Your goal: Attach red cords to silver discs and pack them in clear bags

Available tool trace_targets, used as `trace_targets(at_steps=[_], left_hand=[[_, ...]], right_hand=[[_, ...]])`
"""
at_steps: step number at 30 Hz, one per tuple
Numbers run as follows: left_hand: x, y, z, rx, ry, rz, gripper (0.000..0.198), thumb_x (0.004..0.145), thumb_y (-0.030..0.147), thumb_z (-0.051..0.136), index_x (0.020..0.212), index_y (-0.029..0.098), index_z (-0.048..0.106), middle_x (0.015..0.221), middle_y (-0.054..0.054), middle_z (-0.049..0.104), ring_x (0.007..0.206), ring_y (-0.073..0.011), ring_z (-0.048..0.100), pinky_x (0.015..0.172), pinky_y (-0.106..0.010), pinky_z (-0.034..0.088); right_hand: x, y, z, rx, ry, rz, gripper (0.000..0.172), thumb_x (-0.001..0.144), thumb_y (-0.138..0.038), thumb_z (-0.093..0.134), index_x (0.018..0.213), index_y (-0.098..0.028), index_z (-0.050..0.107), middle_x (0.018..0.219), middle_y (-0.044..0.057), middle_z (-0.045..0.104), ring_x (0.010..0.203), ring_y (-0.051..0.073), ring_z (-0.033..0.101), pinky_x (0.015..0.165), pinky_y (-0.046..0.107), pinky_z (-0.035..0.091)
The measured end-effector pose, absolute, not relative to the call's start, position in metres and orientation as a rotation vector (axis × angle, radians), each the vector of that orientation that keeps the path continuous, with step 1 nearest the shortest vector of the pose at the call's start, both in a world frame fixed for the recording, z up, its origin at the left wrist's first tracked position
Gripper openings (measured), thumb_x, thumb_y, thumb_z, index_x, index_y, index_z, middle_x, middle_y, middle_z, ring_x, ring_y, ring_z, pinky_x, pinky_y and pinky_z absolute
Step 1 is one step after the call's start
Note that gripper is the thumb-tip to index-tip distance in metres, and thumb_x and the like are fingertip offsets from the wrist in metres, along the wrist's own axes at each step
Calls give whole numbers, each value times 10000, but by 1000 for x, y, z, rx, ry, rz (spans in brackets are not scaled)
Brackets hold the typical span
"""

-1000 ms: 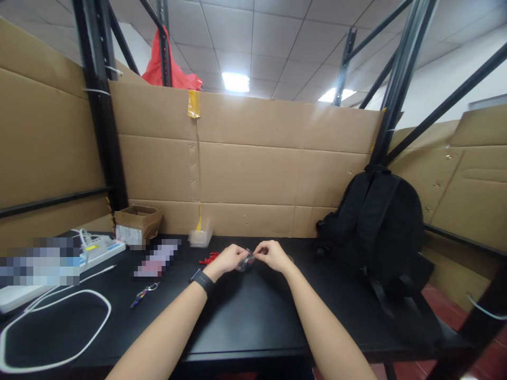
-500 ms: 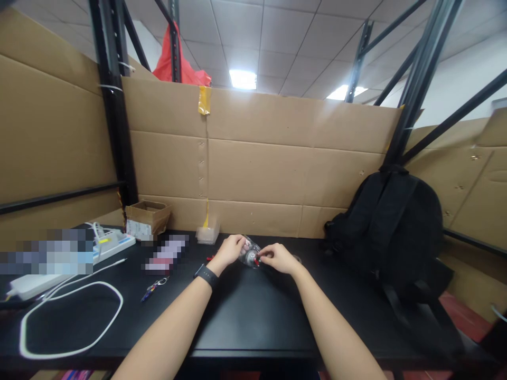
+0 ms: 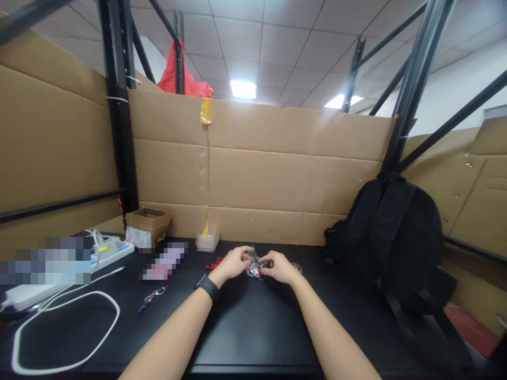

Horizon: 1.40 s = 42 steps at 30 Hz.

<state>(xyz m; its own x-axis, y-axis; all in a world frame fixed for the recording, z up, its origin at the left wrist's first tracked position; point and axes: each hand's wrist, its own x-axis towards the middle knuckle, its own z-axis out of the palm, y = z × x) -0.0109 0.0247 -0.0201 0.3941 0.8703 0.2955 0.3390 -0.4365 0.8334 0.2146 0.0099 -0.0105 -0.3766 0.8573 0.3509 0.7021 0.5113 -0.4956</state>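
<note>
My left hand (image 3: 234,263), with a dark watch on its wrist, pinches the edge of a small clear plastic bag (image 3: 254,271) near the middle of the table. Something round and silvery shows through the film. From the other side, the fingers of my right hand (image 3: 279,266) are closed at the bag's right end, by a small red bit. Whether they grip the film or what lies inside, I cannot tell. Just left of my left hand lies a red object (image 3: 213,264), partly covered by it. Behind my right wrist, part of a ring-shaped item (image 3: 297,268) shows.
A black backpack (image 3: 392,237) stands on the right. Toward the left lie a blurred-out flat item (image 3: 165,261), a keyring (image 3: 151,299), a white cable (image 3: 114,330) and a power strip (image 3: 116,256). An open carton (image 3: 148,227) and a clear plastic box (image 3: 207,241) sit at the back.
The bag has been crumpled smaller between my hands, and my left fingers have come lower over it. The whole view has shifted slightly, with the scene sitting lower in the picture.
</note>
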Motion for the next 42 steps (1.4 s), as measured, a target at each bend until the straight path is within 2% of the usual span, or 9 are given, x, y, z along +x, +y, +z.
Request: trace_targets(at_steps=[6,11,15,19,23,27,31,37,42], left_hand=[[-8,22,-15,1918,1097,1031,492,779,131,579,1270,146,612,1021,-119,766,730,-189,727,730,-303,562],[-9,32,-24,1832,1053,1026,503,765,110,572,1266,137,606,1022,-133,764,728,-184,722,705,-294,558],[-8,37,-29,1800,1017,1005,489,782,160,594,1270,134,607,1025,-137,762,719,-181,714,691,-287,550],[-8,34,-25,1807,1031,1014,475,802,233,635,1265,125,619,1012,-137,764,752,-181,714,727,-283,543],[-11,26,-15,1923,1140,1044,441,785,166,608,1222,141,659,956,-110,776,774,-187,720,745,-280,530],[-15,20,-6,2024,1271,1053,465,724,49,540,1148,156,698,847,-83,782,846,-208,733,784,-287,524],[-16,17,-2,2019,1304,1034,494,698,8,516,1139,144,694,881,-100,786,883,-215,739,794,-287,529],[-16,20,-5,2015,1193,1103,383,820,127,524,1171,170,671,970,-91,783,838,-196,735,797,-289,535],[-18,22,-6,2061,1239,1137,343,822,122,524,1121,176,682,932,-86,782,835,-203,731,791,-293,523]], right_hand=[[208,2,-9,-1264,-2212,364,363,700,-369,800,1040,-244,781,1016,68,670,936,237,608,876,336,460],[203,0,-10,-1320,-2226,403,357,740,-398,763,1058,-235,768,1163,94,623,1122,273,547,1021,371,399],[203,0,-11,-1372,-2243,431,396,678,-417,808,1034,-248,776,1234,94,589,1174,282,519,1051,375,376],[203,0,-10,-1392,-2240,430,423,640,-426,827,1016,-241,775,1248,97,585,1187,287,513,1053,379,374],[205,0,-8,-1392,-2241,364,404,605,-399,844,964,-225,776,1164,94,625,1127,281,552,992,359,418],[212,2,-5,-1411,-2272,337,324,601,-343,840,885,-199,778,935,67,688,855,222,626,779,302,470],[219,4,-4,-1442,-2304,419,251,603,-285,826,828,-193,767,769,21,693,685,169,605,635,259,431],[213,2,-9,-1349,-2269,384,525,603,-398,855,1080,-213,738,994,67,672,854,211,617,779,303,464],[208,1,-11,-1339,-2306,310,425,640,-394,839,1021,-232,739,970,57,650,905,224,611,818,310,452]])
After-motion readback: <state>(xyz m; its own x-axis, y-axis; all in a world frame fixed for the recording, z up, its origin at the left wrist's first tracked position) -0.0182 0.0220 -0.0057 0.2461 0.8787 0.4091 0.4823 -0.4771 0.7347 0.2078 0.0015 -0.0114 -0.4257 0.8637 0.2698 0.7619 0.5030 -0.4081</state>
